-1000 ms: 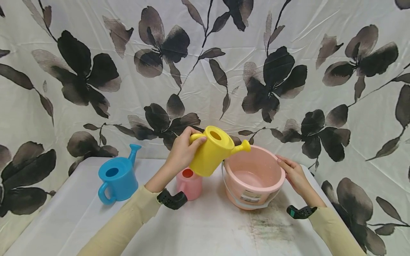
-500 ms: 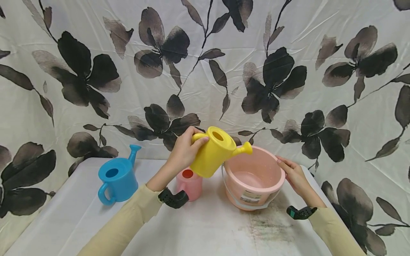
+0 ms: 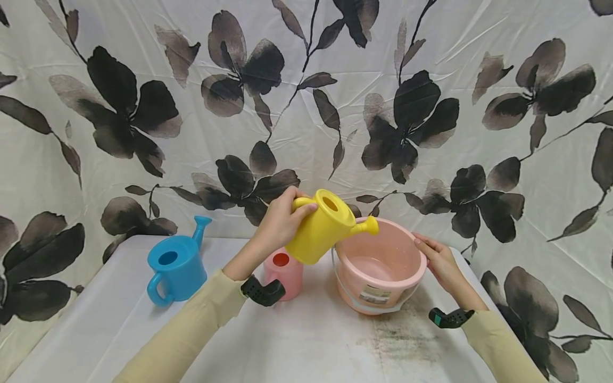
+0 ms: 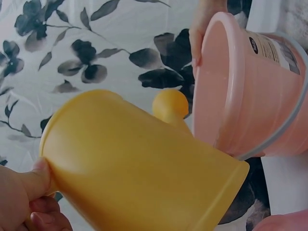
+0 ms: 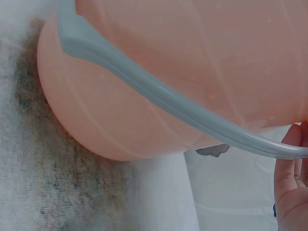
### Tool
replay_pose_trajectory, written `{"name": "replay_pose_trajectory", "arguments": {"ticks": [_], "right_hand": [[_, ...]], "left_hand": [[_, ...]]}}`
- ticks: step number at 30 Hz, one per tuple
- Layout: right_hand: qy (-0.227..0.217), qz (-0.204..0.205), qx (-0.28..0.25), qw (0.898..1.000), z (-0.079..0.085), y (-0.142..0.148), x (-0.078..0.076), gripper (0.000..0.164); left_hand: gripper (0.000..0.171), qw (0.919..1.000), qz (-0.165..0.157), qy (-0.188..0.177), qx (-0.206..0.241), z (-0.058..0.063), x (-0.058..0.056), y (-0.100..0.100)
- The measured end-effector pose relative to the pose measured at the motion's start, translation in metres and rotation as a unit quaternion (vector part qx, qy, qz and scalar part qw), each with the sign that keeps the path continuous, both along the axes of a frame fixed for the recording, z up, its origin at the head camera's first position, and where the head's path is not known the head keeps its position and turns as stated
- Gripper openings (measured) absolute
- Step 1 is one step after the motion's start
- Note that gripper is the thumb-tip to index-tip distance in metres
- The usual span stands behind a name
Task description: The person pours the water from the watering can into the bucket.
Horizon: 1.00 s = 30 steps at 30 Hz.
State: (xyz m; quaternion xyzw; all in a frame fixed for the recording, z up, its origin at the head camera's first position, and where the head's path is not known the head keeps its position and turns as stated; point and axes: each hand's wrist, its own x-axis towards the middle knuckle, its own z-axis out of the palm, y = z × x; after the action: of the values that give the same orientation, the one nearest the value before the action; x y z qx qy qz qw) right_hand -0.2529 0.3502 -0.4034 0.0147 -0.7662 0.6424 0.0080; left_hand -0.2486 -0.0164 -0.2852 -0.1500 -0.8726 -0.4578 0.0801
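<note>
In the head view my left hand (image 3: 280,221) grips the handle of a yellow watering can (image 3: 318,229), which is raised and tilted to the right. Its spout reaches over the near-left rim of a pink bucket (image 3: 383,287). My right hand (image 3: 440,263) holds the bucket's right rim, thumb and fingers at the edge. The left wrist view has the yellow can (image 4: 139,163) large in front, with the bucket (image 4: 226,86) beyond it. Up close in the right wrist view, the bucket's grey handle (image 5: 159,96) hangs across its side. I cannot make out water leaving the spout.
A pink watering can (image 3: 287,284) stands on the white-covered table (image 3: 287,346), partly behind the left arm. Further left sits a blue watering can (image 3: 179,271). A dark stain (image 3: 402,335) marks the cloth before the bucket. Behind hangs a floral curtain (image 3: 306,149).
My left hand has shifted slightly to the right, and the yellow watering can tips a bit further toward the bucket. The right hand and the bucket stay where they were.
</note>
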Motion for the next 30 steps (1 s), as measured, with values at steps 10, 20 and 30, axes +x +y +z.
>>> {"name": "replay_pose_trajectory", "arguments": {"ticks": [10,20,30], "right_hand": [[-0.006,-0.004,0.009,1.0,0.0016,-0.0007,0.0005,0.067],[-0.005,-0.006,0.012,1.0,-0.0009,-0.0011,0.0019,0.069],[-0.001,-0.005,0.002,1.0,-0.0009,-0.0016,0.003,0.068]], "left_hand": [[0.028,0.9998,-0.007,0.01,-0.013,-0.0003,-0.0032,0.002],[0.029,0.9997,-0.011,0.007,-0.022,-0.0003,-0.0038,0.004],[0.028,0.9992,-0.017,0.003,-0.037,-0.0012,-0.0044,0.0052]]}}
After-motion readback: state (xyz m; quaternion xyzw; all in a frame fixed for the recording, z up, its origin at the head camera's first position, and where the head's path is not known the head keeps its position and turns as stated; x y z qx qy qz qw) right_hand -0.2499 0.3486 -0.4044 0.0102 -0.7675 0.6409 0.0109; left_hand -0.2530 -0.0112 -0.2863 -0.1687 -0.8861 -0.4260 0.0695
